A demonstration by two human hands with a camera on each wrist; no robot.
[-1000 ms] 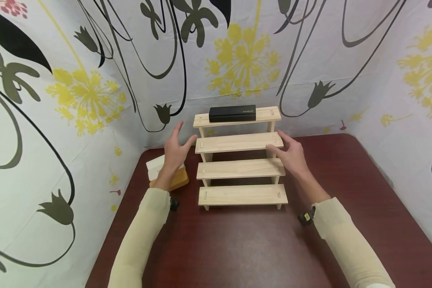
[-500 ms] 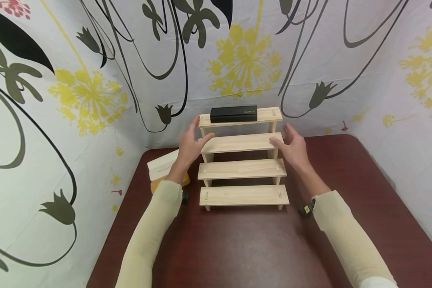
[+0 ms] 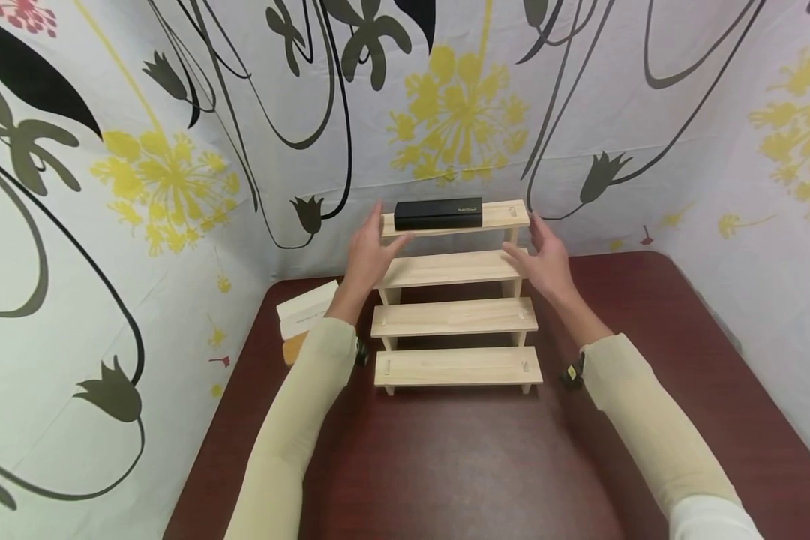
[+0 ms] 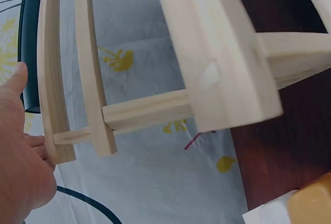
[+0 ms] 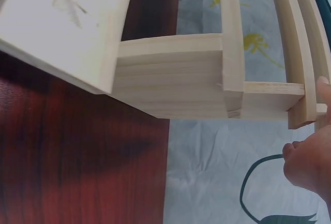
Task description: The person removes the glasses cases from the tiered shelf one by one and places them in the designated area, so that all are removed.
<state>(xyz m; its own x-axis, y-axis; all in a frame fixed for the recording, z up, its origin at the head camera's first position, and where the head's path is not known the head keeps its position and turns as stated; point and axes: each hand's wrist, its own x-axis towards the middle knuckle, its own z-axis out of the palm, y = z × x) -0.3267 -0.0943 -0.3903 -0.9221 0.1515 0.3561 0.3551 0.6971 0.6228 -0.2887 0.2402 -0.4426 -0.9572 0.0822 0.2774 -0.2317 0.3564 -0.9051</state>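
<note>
A pale wooden stepped shelf (image 3: 454, 318) with several tiers stands on the table. On its top tier (image 3: 499, 214) lies a black oblong case (image 3: 439, 214) with small lettering. My left hand (image 3: 369, 255) is at the top tier's left end, fingers reaching up beside it and thumb spread across in front. My right hand (image 3: 545, 256) is at the right end, fingers up and thumb pointing inward, near the second tier (image 3: 455, 268). In the left wrist view, the left hand (image 4: 23, 167) lies against the tier's end. In the right wrist view, the right hand (image 5: 313, 154) is partly cut off.
To the left of the shelf lie a white printed piece (image 3: 305, 309) and a yellow-orange block (image 3: 293, 348), partly behind the left sleeve. Dark red tabletop (image 3: 466, 465) stretches in front. Floral cloth (image 3: 243, 135) hangs behind and on both sides.
My left hand has moved right and up, from beside the shelf to the top tier's left end. My right hand has risen from the second tier toward the top tier.
</note>
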